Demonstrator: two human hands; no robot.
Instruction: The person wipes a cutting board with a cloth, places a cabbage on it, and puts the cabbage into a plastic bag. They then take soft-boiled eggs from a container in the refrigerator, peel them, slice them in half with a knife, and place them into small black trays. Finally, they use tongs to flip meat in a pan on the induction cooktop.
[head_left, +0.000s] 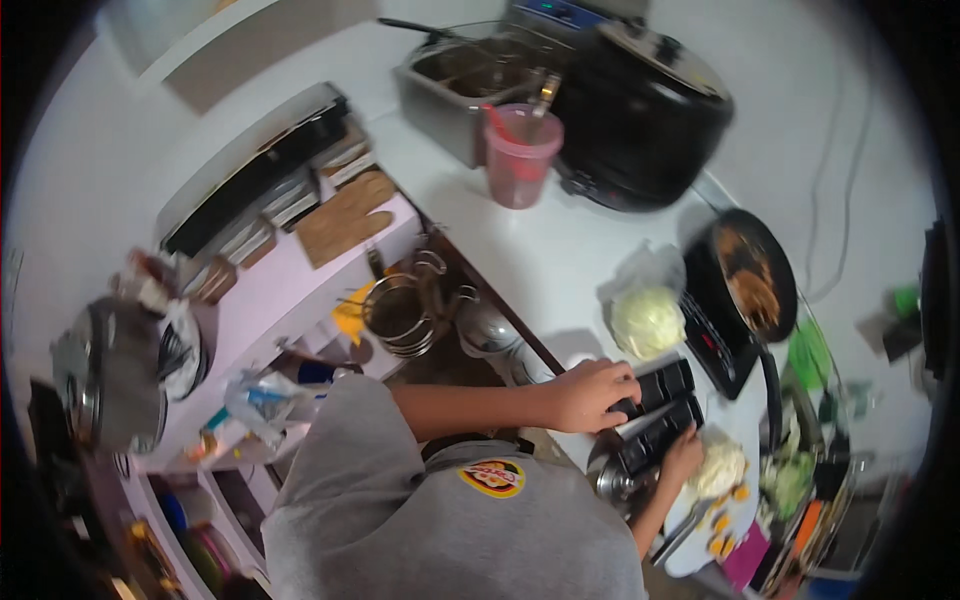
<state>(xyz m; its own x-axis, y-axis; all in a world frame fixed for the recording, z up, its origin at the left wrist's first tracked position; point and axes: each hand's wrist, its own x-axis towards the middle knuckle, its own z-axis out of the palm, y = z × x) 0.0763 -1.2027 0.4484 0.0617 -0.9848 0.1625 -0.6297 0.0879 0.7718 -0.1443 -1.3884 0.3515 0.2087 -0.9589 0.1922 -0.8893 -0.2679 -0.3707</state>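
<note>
In the head view my left hand (592, 397) grips the near end of a black compartmented tray (664, 384) on the white counter. My right hand (681, 454) has its fingers on the far end of a second, similar black tray (656, 439), lying alongside the first. Just beyond them rests a pale green cabbage (649, 322) partly in a clear plastic bag. Beside my right hand is a whitish mound of food (718, 466), its kind unclear. Small yellow-orange pieces (721, 523) lie on a white board (690, 559) near a knife (675, 538). Shiny metal ware (615, 480) is partly hidden below the trays.
A frying pan (756, 277) with brown food sits over a black cooktop (720, 337). Further back stand a black soup kettle (645, 112), a pink plastic container (523, 157) holding utensils and a metal fryer (450, 105). Pink shelving (285, 300) is at left, with pots (397, 315) in the gap.
</note>
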